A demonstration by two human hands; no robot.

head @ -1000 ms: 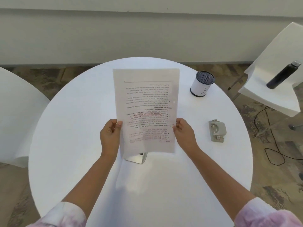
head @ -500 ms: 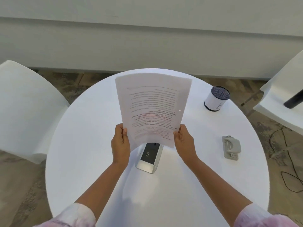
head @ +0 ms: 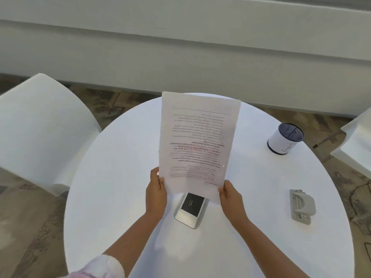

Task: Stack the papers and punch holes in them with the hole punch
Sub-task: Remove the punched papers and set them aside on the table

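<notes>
A thin, translucent stack of papers (head: 197, 145) stands nearly upright in the middle of the frame, above a round, smooth white bench (head: 120, 177). Printed text shows through the sheets upside down, with some lines marked in red; how many sheets there are cannot be told. A small round hole shows near the stack's right edge.

Two bare hands hold it by its lower corners. The left hand (head: 156, 192) has its grip closed on the lower left edge, thumb on the near face. The right hand (head: 230, 197) has its grip closed on the lower right corner in the same way. A soft, pale pink-mottled sleeve (head: 96, 266) shows at the bottom left.

One hole punch (head: 302, 206), grey with a rounded lever, lies flat on the bench at the right of the frame, well apart from the papers. One silvery wedge-shaped device (head: 190, 210) with a glossy black panel sits on the bench just below the stack, between the wrists. One cylindrical white cup (head: 285, 140) with a dark mesh rim stands at the upper right. Two smooth white moulded chairs flank the bench, one at left (head: 40, 133), one at the right edge (head: 357, 145).
</notes>
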